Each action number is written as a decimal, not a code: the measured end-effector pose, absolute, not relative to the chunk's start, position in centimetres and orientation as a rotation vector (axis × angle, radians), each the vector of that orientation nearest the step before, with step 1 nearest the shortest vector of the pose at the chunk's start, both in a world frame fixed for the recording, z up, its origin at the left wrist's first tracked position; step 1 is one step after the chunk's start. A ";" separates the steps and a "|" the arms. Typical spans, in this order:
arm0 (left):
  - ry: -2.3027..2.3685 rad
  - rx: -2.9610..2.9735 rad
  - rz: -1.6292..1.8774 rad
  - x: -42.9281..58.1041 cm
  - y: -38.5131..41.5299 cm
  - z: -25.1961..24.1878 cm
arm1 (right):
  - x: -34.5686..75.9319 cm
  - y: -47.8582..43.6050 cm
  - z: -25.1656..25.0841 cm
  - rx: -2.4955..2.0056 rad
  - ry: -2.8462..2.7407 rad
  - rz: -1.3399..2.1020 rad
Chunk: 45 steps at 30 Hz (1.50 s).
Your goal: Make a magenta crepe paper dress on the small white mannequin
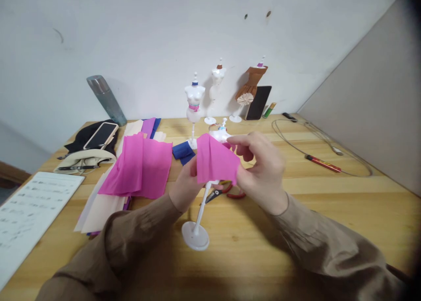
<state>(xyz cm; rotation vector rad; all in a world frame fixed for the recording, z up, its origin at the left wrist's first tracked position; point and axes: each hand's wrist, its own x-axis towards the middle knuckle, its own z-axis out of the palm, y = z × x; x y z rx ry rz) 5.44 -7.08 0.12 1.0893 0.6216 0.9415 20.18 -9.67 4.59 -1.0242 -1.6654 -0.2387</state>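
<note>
A small white dress form [219, 134] is held tilted in front of me, its round base [195, 236] toward me. A piece of bright pink crepe paper [215, 160] wraps over its lower body and hides the waist. My left hand [185, 184] is closed around the dress form and the paper from the left, its fingers mostly hidden behind the pink. On the other side my right hand [263, 169] pinches the right edge of the paper, with the index finger near the bust. Behind and below lie red-handled pliers [236, 195], partly covered.
Pink crepe sheets [149, 167] top a paper stack on the left, near a phone [101, 135] and a printed sheet [36, 209]. Dress forms [194, 97] stand along the wall beside a dark phone [258, 102]. A cabled red tool [322, 163] lies right.
</note>
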 end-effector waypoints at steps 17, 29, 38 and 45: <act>0.655 0.859 0.849 5.2 -7.2 1.2 | 21.7 -8.2 4.3 -0.999 -1.215 0.412; 0.756 0.861 0.841 5.2 -7.1 1.8 | 22.9 -8.0 4.1 -0.966 -1.120 0.647; 0.771 0.890 0.905 5.0 -7.3 2.5 | 21.8 -9.0 4.8 -1.014 -1.348 0.236; 0.802 1.072 0.887 3.7 -6.8 4.3 | 22.5 -10.5 5.7 -0.922 -1.635 0.187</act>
